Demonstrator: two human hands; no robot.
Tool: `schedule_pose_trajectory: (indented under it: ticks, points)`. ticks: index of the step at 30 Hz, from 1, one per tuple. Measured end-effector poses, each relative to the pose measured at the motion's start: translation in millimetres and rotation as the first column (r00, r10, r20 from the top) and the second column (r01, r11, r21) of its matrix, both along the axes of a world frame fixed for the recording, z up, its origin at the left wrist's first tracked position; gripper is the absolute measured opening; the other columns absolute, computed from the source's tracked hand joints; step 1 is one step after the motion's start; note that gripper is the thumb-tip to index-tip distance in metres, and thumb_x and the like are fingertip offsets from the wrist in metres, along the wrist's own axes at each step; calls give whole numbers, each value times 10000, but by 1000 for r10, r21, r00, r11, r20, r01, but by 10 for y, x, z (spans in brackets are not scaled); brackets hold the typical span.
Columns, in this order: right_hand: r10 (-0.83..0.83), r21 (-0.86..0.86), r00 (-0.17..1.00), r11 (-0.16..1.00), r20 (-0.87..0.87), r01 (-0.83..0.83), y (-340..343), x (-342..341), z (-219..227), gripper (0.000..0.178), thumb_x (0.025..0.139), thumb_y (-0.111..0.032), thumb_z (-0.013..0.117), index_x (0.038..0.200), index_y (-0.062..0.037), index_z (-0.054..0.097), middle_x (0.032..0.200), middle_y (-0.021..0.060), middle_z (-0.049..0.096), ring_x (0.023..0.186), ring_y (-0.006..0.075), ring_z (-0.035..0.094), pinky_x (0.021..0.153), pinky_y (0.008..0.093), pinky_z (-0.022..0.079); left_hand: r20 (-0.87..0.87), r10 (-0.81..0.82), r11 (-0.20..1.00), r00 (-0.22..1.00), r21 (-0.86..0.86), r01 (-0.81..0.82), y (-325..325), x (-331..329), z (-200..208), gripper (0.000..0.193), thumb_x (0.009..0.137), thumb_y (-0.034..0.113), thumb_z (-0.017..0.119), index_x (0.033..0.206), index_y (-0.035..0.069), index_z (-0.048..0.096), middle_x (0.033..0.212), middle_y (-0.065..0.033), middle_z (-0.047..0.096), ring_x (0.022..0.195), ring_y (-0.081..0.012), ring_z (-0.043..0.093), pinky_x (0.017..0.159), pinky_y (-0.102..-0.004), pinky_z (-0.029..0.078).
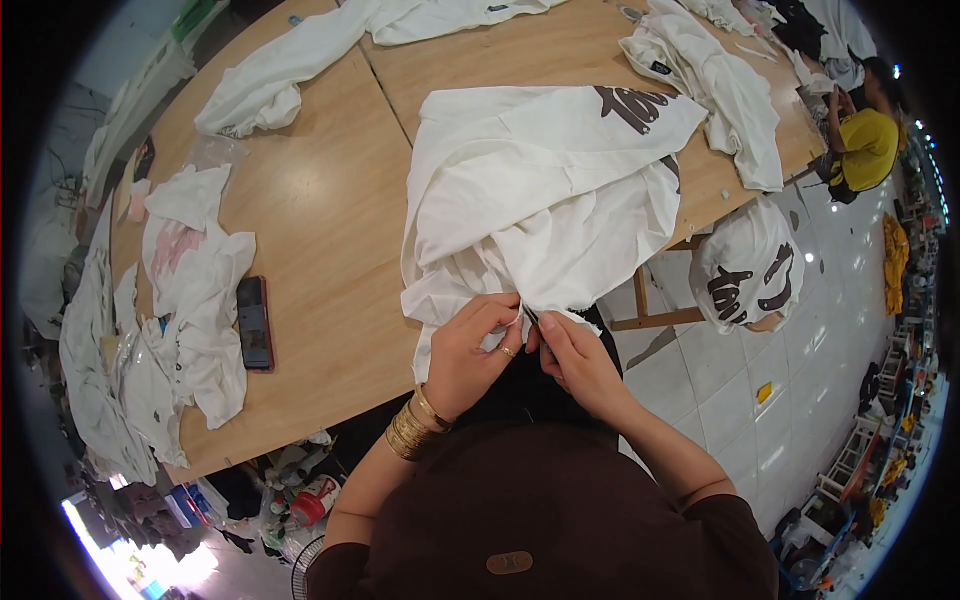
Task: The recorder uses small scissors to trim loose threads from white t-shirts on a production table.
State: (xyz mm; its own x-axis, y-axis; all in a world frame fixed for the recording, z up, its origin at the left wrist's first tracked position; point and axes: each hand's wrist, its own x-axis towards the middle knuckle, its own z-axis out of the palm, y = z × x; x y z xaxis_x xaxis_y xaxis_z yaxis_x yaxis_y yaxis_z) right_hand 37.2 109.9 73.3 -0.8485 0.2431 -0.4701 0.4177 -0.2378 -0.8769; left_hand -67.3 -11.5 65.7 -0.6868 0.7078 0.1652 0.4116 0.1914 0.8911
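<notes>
I see the left hand (470, 345) with thumb and fingertips closed together, pinching the edge of a large white cloth garment with dark brown lettering (530, 180). The right hand (580, 360) is just beside it, its fingers curled in around a slim dark tool (530, 316) that meets the cloth at the pinch; from here I cannot tell its exact kind. A gold ring (508, 351) sits on a left finger and a stack of thin gold bangles (408, 432) circles that wrist.

The garment lies folded and rumpled beyond both hands, on the pale wooden table (310, 220), its near edge hanging over the side. To its left, well apart, I make out a dark phone with a reddish edge (256, 325), just beside a heap of crumpled white cloth (205, 310). A long white garment (735, 110) lies near the far right corner. Right of the table, a round bundle of white printed cloth (750, 265) sits low; farther off is a person in a yellow top (866, 150).
</notes>
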Motion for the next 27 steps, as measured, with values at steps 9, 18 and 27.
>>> schedule_pose_trajectory:
  ticks: [9,18,27]
  points:
    - [-89,3,996,996,15,89,-54,23,-98,334,967,-285,379,803,-25,511,586,-4,417,540,68,371,509,229,325,-115,-18,999,993,-42,14,27,74,-9,100,744,30,636,824,30,576,974,-97,617,781,-262,621,644,-291,503]
    - [-132,103,991,986,-28,134,-65,9,-113,326,955,-288,413,803,-19,518,566,-1,399,536,70,370,503,237,320,339,39,997,940,44,-58,-1,69,-136,92,788,52,637,854,-3,603,967,-60,648,667,-81,543,569,-211,437]
    - [-70,97,997,993,-42,74,-59,86,-48,332,977,-263,354,787,-33,499,552,-36,350,511,44,306,479,205,266,560,69,987,825,79,-136,21,73,-136,82,814,62,628,854,-9,623,967,-15,645,551,17,341,482,-152,301]
